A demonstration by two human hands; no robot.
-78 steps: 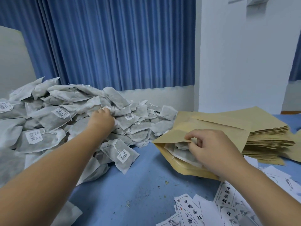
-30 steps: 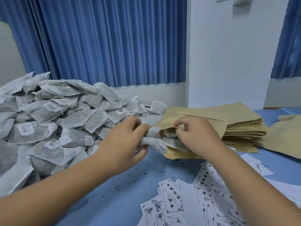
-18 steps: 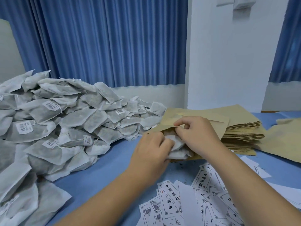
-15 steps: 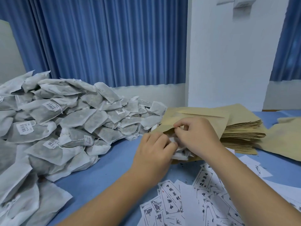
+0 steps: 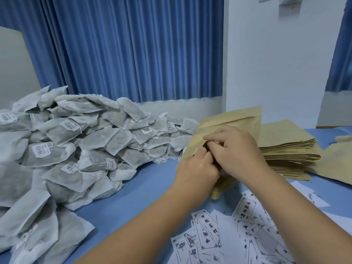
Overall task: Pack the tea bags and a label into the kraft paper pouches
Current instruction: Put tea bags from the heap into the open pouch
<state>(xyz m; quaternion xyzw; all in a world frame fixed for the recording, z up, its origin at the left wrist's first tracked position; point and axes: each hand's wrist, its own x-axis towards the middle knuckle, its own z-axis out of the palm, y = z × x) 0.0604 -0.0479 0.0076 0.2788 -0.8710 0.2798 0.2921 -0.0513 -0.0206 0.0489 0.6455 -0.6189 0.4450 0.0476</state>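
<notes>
The person is holding one kraft pouch (image 5: 234, 117) tilted up off the bench (image 5: 144, 189) with its mouth turned toward them, probably so that whatever is going in is sliding to the bottom instead of spilling out. The right hand (image 5: 236, 151) is pinching the near lip of the pouch, thumb and fingers curled over the edge, seemingly to spread the mouth. The left hand (image 5: 196, 168) is pressing against the right one at that same mouth with its fingers curled inward. It looks to be tucking something in, but I cannot tell whether it is clamped on a tea bag, on the paper or on nothing.

The heap of tea bags (image 5: 85, 141) is lying left of the pouch, on the left hand's side. The printed labels (image 5: 207, 231) are lying scattered in front of the pouch, nearer the person. The stack of empty pouches (image 5: 289, 149) is sitting just right of it. This layout appears to be putting each supply beside the hand that takes it.

Both hands are covering the pouch's opening, so how many tea bags are inside, and whether a label is in, is not showing. The left wrist is hiding most of the pouch's lower end. The frame edges are cutting off the heap and the labels, and the tag print is too small to read.
</notes>
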